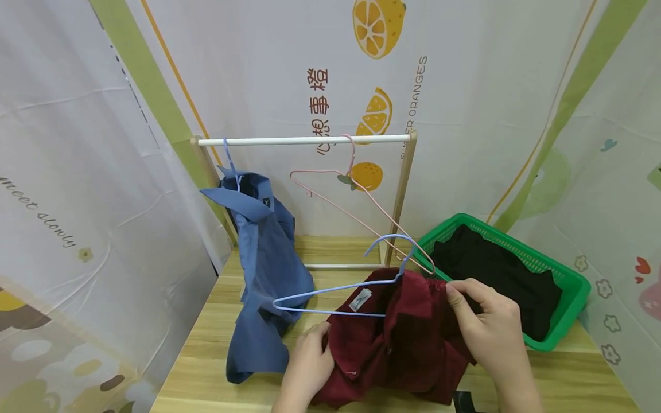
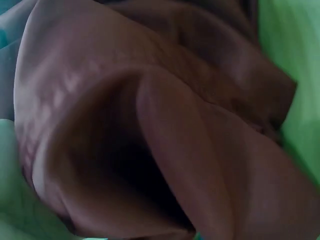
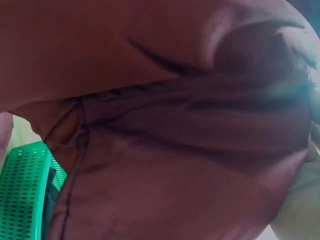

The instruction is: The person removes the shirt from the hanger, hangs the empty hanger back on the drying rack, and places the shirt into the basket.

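Observation:
A dark red shirt (image 1: pixel 418 350) with a white label inside its neck is held up over the table. One end of a light blue hanger (image 1: pixel 330 312) is inside the shirt's right shoulder; its other end sticks out to the left, with the hook upward. My right hand (image 1: pixel 490 327) pinches the shirt at that shoulder, thumb in front. On the opposite side, my left hand (image 1: pixel 310 364) grips the shirt's edge near the collar. Folds of the shirt (image 2: pixel 190 135) fill most of the left wrist view. In the right wrist view, shirt cloth (image 3: pixel 190 170) hides most of the fingers.
Behind stands a rack with a white rail (image 1: pixel 289 140). From it hang a blue shirt (image 1: pixel 268 246) at left and a pink hanger (image 1: pixel 330 198) at right, whose lower end reaches near the red shirt. A green basket (image 1: pixel 578 287) holds black clothing (image 1: pixel 490 264).

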`<state>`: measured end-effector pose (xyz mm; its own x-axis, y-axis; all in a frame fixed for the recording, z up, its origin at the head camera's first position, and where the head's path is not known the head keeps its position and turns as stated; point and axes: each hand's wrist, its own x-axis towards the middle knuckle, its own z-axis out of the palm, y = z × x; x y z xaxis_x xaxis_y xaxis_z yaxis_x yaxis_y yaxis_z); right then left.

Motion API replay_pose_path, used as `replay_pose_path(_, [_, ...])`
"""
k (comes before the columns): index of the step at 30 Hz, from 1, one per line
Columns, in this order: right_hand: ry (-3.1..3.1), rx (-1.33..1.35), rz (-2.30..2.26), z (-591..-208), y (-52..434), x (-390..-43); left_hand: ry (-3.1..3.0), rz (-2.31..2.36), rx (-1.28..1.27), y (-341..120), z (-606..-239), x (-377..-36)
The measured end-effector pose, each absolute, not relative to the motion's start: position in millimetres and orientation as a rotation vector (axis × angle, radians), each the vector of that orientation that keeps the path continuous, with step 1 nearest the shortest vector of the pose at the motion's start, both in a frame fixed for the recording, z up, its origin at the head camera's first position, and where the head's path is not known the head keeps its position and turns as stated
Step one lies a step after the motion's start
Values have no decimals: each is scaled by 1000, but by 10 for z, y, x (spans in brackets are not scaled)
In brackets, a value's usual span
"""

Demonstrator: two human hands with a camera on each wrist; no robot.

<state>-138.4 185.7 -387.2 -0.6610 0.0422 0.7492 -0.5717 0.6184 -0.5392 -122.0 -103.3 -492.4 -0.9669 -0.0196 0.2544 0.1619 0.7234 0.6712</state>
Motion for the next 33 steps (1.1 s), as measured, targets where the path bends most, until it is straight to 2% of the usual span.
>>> replay_pose_path(6, [-2082,464,989,-3896,1817,-1391,-2929,-640,-166,-851,-4839,-1053])
replay_pose_path(11, [-2082,446,995,-3901,1829,-1388,-3043,-320,-219,-886,-4494,-894])
replay_pose_path(16, [-2084,453,997,-3903,1835,-1389,-2706,-531,-551,-1004,-4076,-812])
replay_pose_path(20, [-2093,461,990,-3903,1828,-1384,-2185,-685,-754,-1051,-3895,-908])
replay_pose_path(24, [-2103,474,980,-3900,1819,-1379,-1988,-604,-656,-1084,-3846,-1070])
replay_pose_path(33, [-2099,510,1005,-3907,1798,-1360,-2207,-668,-580,-1175,-4003,-1267])
